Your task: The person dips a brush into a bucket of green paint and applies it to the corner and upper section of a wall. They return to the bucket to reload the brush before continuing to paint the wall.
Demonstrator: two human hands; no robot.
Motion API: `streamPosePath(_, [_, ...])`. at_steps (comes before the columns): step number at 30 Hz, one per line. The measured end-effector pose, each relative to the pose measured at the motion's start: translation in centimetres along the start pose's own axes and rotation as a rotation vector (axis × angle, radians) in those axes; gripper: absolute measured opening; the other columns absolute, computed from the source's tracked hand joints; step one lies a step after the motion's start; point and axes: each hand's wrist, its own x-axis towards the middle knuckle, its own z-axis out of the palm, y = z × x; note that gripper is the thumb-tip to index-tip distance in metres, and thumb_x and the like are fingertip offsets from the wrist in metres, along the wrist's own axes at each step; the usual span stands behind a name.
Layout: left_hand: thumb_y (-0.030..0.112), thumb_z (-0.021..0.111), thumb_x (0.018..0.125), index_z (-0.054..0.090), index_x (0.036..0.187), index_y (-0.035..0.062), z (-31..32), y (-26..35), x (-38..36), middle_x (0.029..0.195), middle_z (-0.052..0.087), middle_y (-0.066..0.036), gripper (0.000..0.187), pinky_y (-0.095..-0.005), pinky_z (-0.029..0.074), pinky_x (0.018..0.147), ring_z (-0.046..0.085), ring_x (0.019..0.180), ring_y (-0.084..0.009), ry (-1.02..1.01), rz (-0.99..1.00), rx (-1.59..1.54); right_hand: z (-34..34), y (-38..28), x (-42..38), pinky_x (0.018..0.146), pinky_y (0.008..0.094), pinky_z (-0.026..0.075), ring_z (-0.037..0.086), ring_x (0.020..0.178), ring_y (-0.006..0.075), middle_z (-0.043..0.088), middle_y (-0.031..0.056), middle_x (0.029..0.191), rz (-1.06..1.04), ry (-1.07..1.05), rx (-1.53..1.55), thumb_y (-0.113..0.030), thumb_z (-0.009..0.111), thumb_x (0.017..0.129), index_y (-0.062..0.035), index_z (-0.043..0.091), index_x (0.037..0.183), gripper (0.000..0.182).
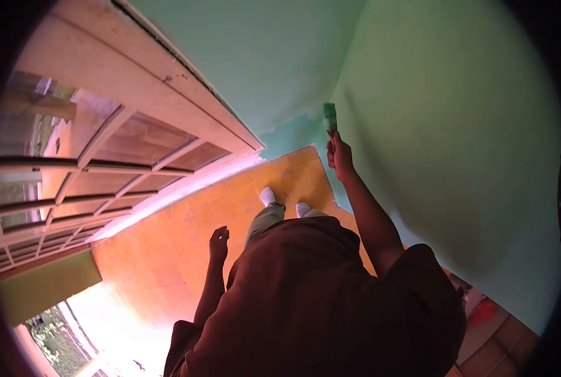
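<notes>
My right hand (339, 154) is closed round the handle of a paintbrush (330, 117), held upright near the corner where two green walls meet. The brush's bristles are dark green and lie at or close to the wall; whether they touch it I cannot tell. A darker green patch (293, 134) covers the lower wall just left of the brush. My left hand (219, 244) hangs over the tiled floor at my left side, fingers curled. Whether it holds anything is too small to make out.
A pale framed door with glass panes (139, 141) stands at the left. Orange floor tiles (186, 245) lie under my feet. The right-hand green wall (456, 125) rises close beside my right arm. A red item (483, 312) is at the lower right.
</notes>
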Motion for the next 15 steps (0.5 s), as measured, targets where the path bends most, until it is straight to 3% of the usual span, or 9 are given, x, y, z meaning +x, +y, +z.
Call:
streamPosePath(3, [0.024,0.057,0.085,0.057,0.107,0.0009,-1.8,-1.3,1.7,0.090,0.061,-0.008,0.032,-0.0293,0.046,0.073,0.056,0.080,-0.0143,-0.027,-0.002,0.015,1.3,-2.3,2.6,0.031,0.0227,0.019,0.022,0.030,0.0062,0.028,-0.0057,0.041,-0.079,0.067,0.069,-0.053,0.039,0.088,-0.0128,0.045,0.066,0.047])
streamPosePath(10, [0.022,0.057,0.084,0.057,0.107,0.0010,-6.5,-3.9,3.8,0.085,0.061,-0.009,0.031,-0.0299,0.046,0.070,0.056,0.076,-0.0155,-0.099,-0.044,0.125,0.7,-1.8,8.9,0.030,0.0224,0.018,0.024,0.030,0.0058,0.029,-0.0058,0.042,-0.147,0.160,-0.008,-0.054,0.041,0.087,-0.0125,0.045,0.064,0.047])
streamPosePath(13, [0.022,0.057,0.084,0.057,0.106,0.0012,-8.0,-3.3,4.1,0.083,0.061,-0.008,0.031,-0.0293,0.046,0.070,0.056,0.075,-0.0153,-0.121,-0.043,0.144,-1.6,1.4,11.8,0.030,0.0237,0.019,0.026,0.030,0.0065,0.031,-0.0051,0.042,-0.259,0.270,-0.217,-0.054,0.043,0.086,-0.0112,0.046,0.065,0.048])
streamPosePath(15, [0.022,0.057,0.084,0.057,0.106,0.0016,-8.4,-3.2,4.6,0.082,0.060,-0.007,0.030,-0.0291,0.045,0.070,0.055,0.074,-0.0147,-0.114,-0.104,0.136,-5.2,5.6,14.5,0.029,0.0245,0.020,0.028,0.030,0.0073,0.032,-0.0043,0.042,-0.400,0.289,-0.584,-0.055,0.045,0.086,-0.0096,0.047,0.066,0.049])
